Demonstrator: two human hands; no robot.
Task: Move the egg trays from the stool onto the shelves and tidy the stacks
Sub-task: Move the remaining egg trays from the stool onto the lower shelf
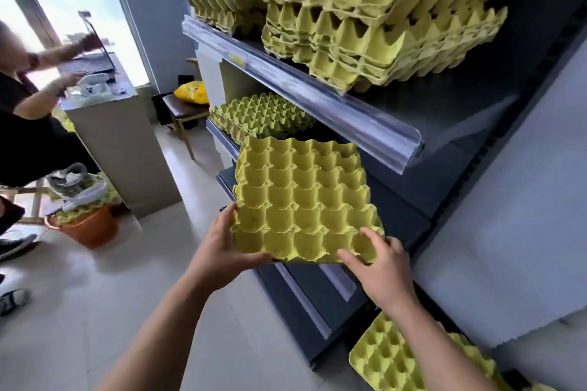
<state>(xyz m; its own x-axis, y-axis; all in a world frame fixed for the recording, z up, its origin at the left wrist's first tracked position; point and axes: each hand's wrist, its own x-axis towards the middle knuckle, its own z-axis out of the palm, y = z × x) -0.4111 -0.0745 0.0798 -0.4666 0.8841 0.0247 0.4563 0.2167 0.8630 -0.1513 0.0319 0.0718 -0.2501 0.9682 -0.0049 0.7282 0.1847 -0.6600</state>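
Observation:
I hold a yellow-green egg tray [301, 200] level in front of the dark grey shelves. My left hand [227, 247] grips its near left corner, thumb on the edge. My right hand [378, 260] holds the near right edge with fingers curled over the cups. Tall, uneven stacks of egg trays [365, 19] fill the upper shelf [305, 89]. A lower stack of egg trays [260, 114] sits on the middle shelf, just behind the held tray. More trays [400, 355] lie at the bottom right under my right forearm; what they rest on is hidden.
Another person [28, 124] stands at the left by a grey counter [124, 143]. An orange bucket [89, 225] with trays sits on the floor beside it. A wooden stool [184, 111] with a yellow bag stands further back. Pale floor tiles [95, 311] lie under my arms.

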